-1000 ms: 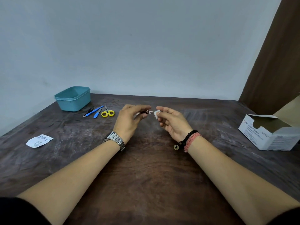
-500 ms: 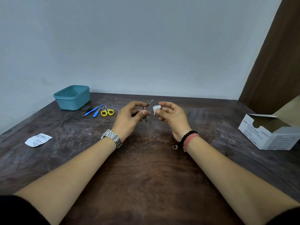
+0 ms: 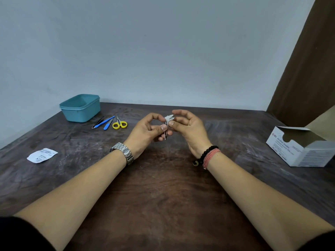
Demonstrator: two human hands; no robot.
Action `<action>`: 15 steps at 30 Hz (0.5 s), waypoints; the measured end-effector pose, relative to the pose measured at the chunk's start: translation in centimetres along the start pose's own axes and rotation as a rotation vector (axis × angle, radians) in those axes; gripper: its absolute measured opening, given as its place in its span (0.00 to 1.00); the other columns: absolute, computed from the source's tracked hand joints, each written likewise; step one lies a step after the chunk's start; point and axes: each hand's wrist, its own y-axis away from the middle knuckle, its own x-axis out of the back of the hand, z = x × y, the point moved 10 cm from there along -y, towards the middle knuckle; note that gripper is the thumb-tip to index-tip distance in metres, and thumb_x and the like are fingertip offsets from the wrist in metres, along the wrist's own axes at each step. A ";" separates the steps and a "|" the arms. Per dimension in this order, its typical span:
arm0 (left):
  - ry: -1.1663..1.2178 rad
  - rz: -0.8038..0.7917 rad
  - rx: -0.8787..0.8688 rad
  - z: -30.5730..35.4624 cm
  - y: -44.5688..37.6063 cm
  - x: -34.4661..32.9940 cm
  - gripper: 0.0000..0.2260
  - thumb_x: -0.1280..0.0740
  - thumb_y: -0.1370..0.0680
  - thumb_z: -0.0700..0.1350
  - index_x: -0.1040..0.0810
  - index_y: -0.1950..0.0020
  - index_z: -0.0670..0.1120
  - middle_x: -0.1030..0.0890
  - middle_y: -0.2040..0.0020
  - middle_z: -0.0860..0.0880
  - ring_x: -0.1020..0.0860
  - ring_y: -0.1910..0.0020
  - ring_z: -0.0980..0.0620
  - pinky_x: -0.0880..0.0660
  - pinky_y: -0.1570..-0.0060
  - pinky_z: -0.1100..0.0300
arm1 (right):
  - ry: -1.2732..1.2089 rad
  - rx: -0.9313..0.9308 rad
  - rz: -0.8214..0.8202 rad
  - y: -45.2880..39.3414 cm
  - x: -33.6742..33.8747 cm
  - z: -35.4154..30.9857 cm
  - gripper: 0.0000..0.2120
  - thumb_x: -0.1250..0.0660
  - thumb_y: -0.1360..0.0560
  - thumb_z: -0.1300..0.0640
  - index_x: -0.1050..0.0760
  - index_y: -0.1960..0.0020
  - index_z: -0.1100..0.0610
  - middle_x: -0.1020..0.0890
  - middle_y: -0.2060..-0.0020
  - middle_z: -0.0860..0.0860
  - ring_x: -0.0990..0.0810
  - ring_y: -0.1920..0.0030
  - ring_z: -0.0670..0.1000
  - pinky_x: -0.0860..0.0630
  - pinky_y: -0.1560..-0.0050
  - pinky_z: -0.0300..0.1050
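Your left hand (image 3: 145, 131) pinches a small metal tool (image 3: 165, 135) between thumb and fingers, its lower end pointing down toward the table (image 3: 163, 187). Your right hand (image 3: 188, 127) pinches a white swab (image 3: 168, 118) with thumb and fingertips, and the swab touches the tool's upper end. Both are held above the middle of the table, your hands just beside each other. At ten o'clock from your hands lie yellow-handled scissors (image 3: 119, 124), two blue-handled tools (image 3: 105, 122) and black tweezers (image 3: 97, 122), with a teal tub (image 3: 80, 108) just beyond them. An opened sachet (image 3: 42, 155) lies at eight o'clock, well apart. The open box of alcohol swabs (image 3: 301, 149) stands at three o'clock near the table's edge.
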 end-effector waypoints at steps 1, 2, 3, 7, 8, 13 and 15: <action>0.007 -0.011 0.010 -0.1 0.0 -0.1 0.06 0.35 0.23 0.37 0.28 0.49 0.46 0.17 0.62 0.42 0.24 0.69 0.53 0.25 0.66 0.66 | 0.015 0.002 -0.006 0.0 0.0 0.1 0.15 0.30 0.28 0.70 0.25 0.44 0.60 0.16 0.61 0.52 0.18 0.64 0.48 0.21 0.56 0.40; 0.014 -0.022 0.020 -0.1 0.0 -0.2 0.06 0.35 0.23 0.37 0.29 0.49 0.46 0.17 0.63 0.43 0.24 0.70 0.54 0.25 0.67 0.66 | 0.023 0.000 -0.012 0.1 -0.1 0.2 0.14 0.30 0.28 0.70 0.25 0.45 0.60 0.16 0.61 0.52 0.18 0.65 0.48 0.21 0.56 0.40; 0.022 -0.031 0.030 -0.3 0.0 -0.3 0.06 0.35 0.22 0.37 0.29 0.49 0.46 0.17 0.63 0.43 0.24 0.70 0.55 0.25 0.68 0.66 | 0.025 -0.005 -0.017 0.2 -0.2 0.5 0.14 0.30 0.28 0.70 0.25 0.45 0.60 0.16 0.62 0.52 0.19 0.67 0.48 0.21 0.57 0.40; 0.057 -0.039 0.060 -0.4 0.0 -0.5 0.06 0.37 0.22 0.36 0.32 0.50 0.45 0.16 0.64 0.43 0.24 0.71 0.55 0.25 0.69 0.67 | -0.002 -0.026 0.007 0.0 0.2 0.6 0.14 0.30 0.28 0.70 0.25 0.45 0.59 0.16 0.61 0.52 0.18 0.61 0.49 0.21 0.54 0.41; 0.062 -0.036 0.064 -0.4 0.0 -0.5 0.06 0.37 0.21 0.36 0.32 0.50 0.45 0.16 0.64 0.43 0.24 0.71 0.56 0.25 0.69 0.67 | -0.009 -0.025 0.020 -0.2 0.5 0.5 0.14 0.30 0.28 0.69 0.25 0.45 0.59 0.16 0.61 0.53 0.18 0.60 0.49 0.21 0.54 0.40; 0.070 -0.040 0.058 -0.2 0.2 -0.6 0.06 0.38 0.21 0.36 0.32 0.50 0.46 0.17 0.65 0.43 0.24 0.72 0.56 0.26 0.69 0.67 | -0.043 -0.085 0.017 0.1 0.2 1.4 0.13 0.31 0.27 0.69 0.25 0.46 0.58 0.16 0.60 0.53 0.19 0.63 0.49 0.21 0.57 0.41; 0.069 -0.045 0.057 -0.2 0.2 -0.7 0.06 0.38 0.21 0.35 0.32 0.51 0.46 0.17 0.65 0.44 0.24 0.72 0.56 0.26 0.69 0.67 | -0.063 -0.115 0.004 0.2 -0.1 1.8 0.12 0.31 0.27 0.70 0.26 0.47 0.59 0.16 0.59 0.54 0.18 0.63 0.49 0.20 0.57 0.41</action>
